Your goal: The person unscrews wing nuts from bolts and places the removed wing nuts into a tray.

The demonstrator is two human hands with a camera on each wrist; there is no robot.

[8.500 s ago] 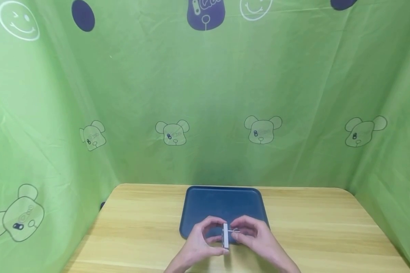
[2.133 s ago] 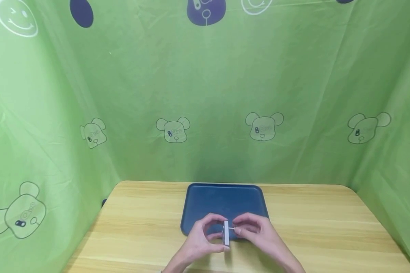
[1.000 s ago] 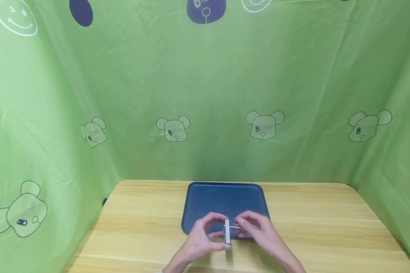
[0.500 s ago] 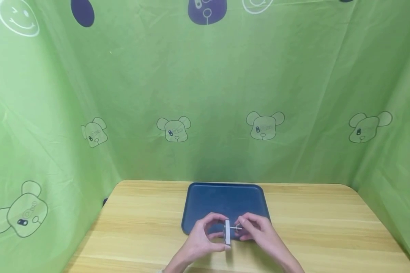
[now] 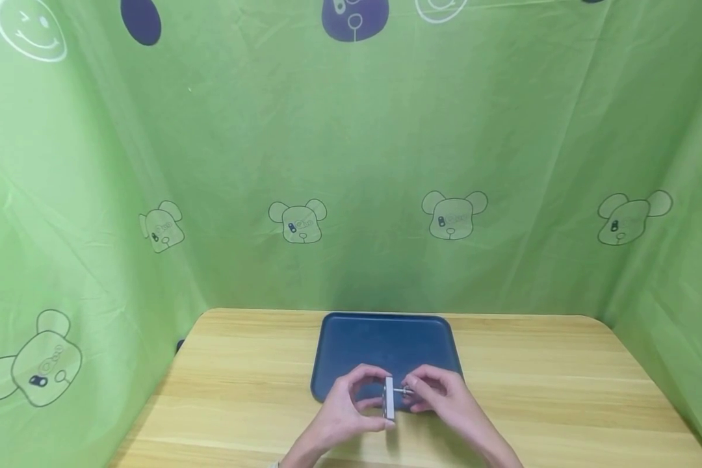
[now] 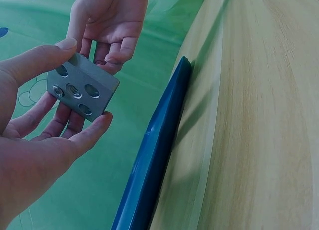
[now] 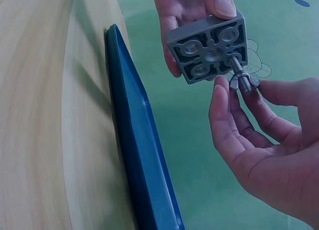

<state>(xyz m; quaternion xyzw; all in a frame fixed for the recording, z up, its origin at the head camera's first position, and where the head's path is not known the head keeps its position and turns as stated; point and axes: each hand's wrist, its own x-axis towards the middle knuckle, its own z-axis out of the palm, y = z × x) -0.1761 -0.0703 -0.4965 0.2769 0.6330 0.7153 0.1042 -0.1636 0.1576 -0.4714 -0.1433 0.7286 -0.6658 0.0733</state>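
My left hand (image 5: 340, 411) holds a grey square plate (image 5: 389, 398) on edge by its rim, thumb on one side and fingertips on the other. Several round holes open on the plate's flat face (image 6: 79, 70), and a bolt head (image 6: 58, 91) sits in a corner one. Out of the plate's ribbed side sticks a threaded bolt (image 7: 237, 65). On that bolt is a wing nut (image 7: 254, 82), which my right hand (image 5: 444, 395) pinches between thumb and fingers. The nut stands apart from the plate, close to the bolt's free end. Both hands are above the table.
A dark blue tray (image 5: 386, 338) lies on the wooden table (image 5: 240, 370), just beyond and partly under the hands. Green curtains (image 5: 374, 143) with bear prints enclose the table at the back and sides.
Over the earlier frames my right fingers shift around the wing nut, letting it show and covering it again. My left hand keeps the plate in nearly the same place.
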